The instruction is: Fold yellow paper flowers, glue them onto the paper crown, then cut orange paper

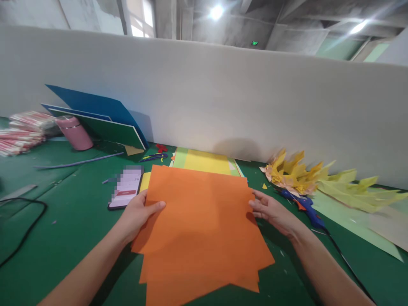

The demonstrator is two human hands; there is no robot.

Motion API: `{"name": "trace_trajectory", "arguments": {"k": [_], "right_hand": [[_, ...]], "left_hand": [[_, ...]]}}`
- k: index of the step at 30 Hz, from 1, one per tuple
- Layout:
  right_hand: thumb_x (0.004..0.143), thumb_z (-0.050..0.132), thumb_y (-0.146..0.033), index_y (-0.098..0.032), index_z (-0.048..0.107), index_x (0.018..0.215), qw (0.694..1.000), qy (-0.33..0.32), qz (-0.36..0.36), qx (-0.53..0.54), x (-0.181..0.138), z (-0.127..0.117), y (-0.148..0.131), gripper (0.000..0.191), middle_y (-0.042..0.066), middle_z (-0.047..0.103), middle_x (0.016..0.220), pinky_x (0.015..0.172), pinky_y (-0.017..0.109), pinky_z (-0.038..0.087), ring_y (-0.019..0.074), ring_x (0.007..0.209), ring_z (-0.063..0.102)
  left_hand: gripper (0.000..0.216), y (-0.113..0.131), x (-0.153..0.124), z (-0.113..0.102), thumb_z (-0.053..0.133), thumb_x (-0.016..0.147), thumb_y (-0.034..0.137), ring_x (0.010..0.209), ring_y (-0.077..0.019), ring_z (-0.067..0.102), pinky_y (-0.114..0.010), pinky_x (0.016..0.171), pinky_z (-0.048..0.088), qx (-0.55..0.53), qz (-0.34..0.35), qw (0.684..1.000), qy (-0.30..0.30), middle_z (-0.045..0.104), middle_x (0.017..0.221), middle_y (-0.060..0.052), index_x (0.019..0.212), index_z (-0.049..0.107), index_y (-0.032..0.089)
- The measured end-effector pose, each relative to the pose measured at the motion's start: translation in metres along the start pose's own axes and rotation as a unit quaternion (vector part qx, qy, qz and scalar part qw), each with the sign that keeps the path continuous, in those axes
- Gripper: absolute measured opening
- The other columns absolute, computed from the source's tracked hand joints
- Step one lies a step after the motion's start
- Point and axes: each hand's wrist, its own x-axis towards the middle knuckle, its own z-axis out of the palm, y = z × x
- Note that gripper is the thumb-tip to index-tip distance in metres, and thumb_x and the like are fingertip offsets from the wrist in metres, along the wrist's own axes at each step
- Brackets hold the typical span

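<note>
Green tabletop [79, 238] under me, pale partition [197, 97] along the back, bare concrete and bright ceiling lights [216, 12] above that. Both hands are on a loosely fanned stack of orange paper sheets [204, 221], right in front at the centre, corners poking out every which way. Left hand [135, 216] has the left edge gripped, thumb flat on top and the other fingers hidden underneath. Right hand [274, 212] is at the opposite edge with its fingers bent and the tips against the sheets; can't tell if it's actually pinching them.

Just past the left hand sits a smartphone [129, 185], screen partly pixelated. Behind the orange stack there's yellow paper [207, 161] with some green strips showing. Off to the right, a blue glue gun [314, 214] with an orange trigger lies beside yellow paper petals [288, 172], with pale green leafy cutouts [353, 187] next to those. Far left: a thin purple stem [81, 161], then a pink tumbler [76, 135] by blue and green boards [108, 131] leaning at the partition, and red-and-white bundles [24, 131] out at the edge.
</note>
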Motion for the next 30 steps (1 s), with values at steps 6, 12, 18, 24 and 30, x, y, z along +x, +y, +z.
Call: {"name": "trace_trajectory", "arguments": {"k": [6, 12, 18, 24, 30], "right_hand": [[0.06, 0.078, -0.043, -0.025, 0.055, 0.111, 0.991, 0.017, -0.062, 0.115, 0.004, 0.023, -0.002, 0.059, 0.008, 0.064, 0.12, 0.095, 0.038, 0.047, 0.0254, 0.114, 0.058], [0.056, 0.078, -0.036, -0.023, 0.053, 0.096, 0.98, 0.103, -0.081, 0.15, 0.024, 0.015, -0.004, 0.049, 0.006, 0.073, 0.096, 0.081, 0.042, 0.055, 0.0275, 0.089, 0.069], [0.065, 0.065, -0.04, -0.023, 0.05, 0.089, 0.972, 0.174, -0.156, -0.003, 0.059, 0.006, -0.011, 0.033, 0.004, 0.073, 0.076, 0.066, 0.04, 0.057, 0.026, 0.071, 0.07], [0.066, 0.059, -0.039, -0.02, 0.055, 0.079, 0.942, 0.246, -0.194, -0.124, 0.104, -0.01, -0.024, 0.023, 0.006, 0.07, 0.078, 0.067, 0.036, 0.053, 0.0245, 0.076, 0.067], [0.071, 0.056, -0.035, -0.016, 0.06, 0.093, 0.881, 0.287, -0.257, -0.276, 0.117, -0.014, -0.028, 0.029, 0.01, 0.067, 0.097, 0.081, 0.04, 0.046, 0.0262, 0.09, 0.061]], "left_hand": [[0.041, 0.002, 0.023, 0.008, 0.078, 0.059, 0.023, 0.076, -0.0248, 0.071, -0.034, 0.063, 0.057, -0.11, 0.043, 0.993, -0.003, 0.074, 0.093, -0.007, 0.095, 0.059, 0.02], [0.035, 0.006, 0.03, 0.017, 0.072, 0.068, 0.027, 0.083, -0.0241, 0.07, -0.031, 0.066, 0.056, -0.025, 0.007, 0.999, -0.022, 0.072, 0.099, -0.01, 0.098, 0.058, 0.02], [0.034, 0.006, 0.043, 0.024, 0.071, 0.065, 0.028, 0.08, -0.0251, 0.07, -0.036, 0.068, 0.056, 0.013, 0.041, 0.996, -0.076, 0.072, 0.094, -0.009, 0.095, 0.059, 0.018], [0.027, 0.023, 0.087, 0.034, 0.066, 0.069, 0.024, 0.078, -0.0226, 0.069, -0.032, 0.065, 0.055, 0.065, 0.124, 0.99, 0.032, 0.071, 0.099, -0.011, 0.093, 0.059, 0.017], [0.048, 0.028, 0.121, 0.043, 0.066, 0.069, 0.016, 0.091, -0.0246, 0.067, -0.037, 0.08, 0.051, 0.154, 0.173, 0.966, 0.117, 0.069, 0.106, -0.012, 0.116, 0.053, 0.015]]}}
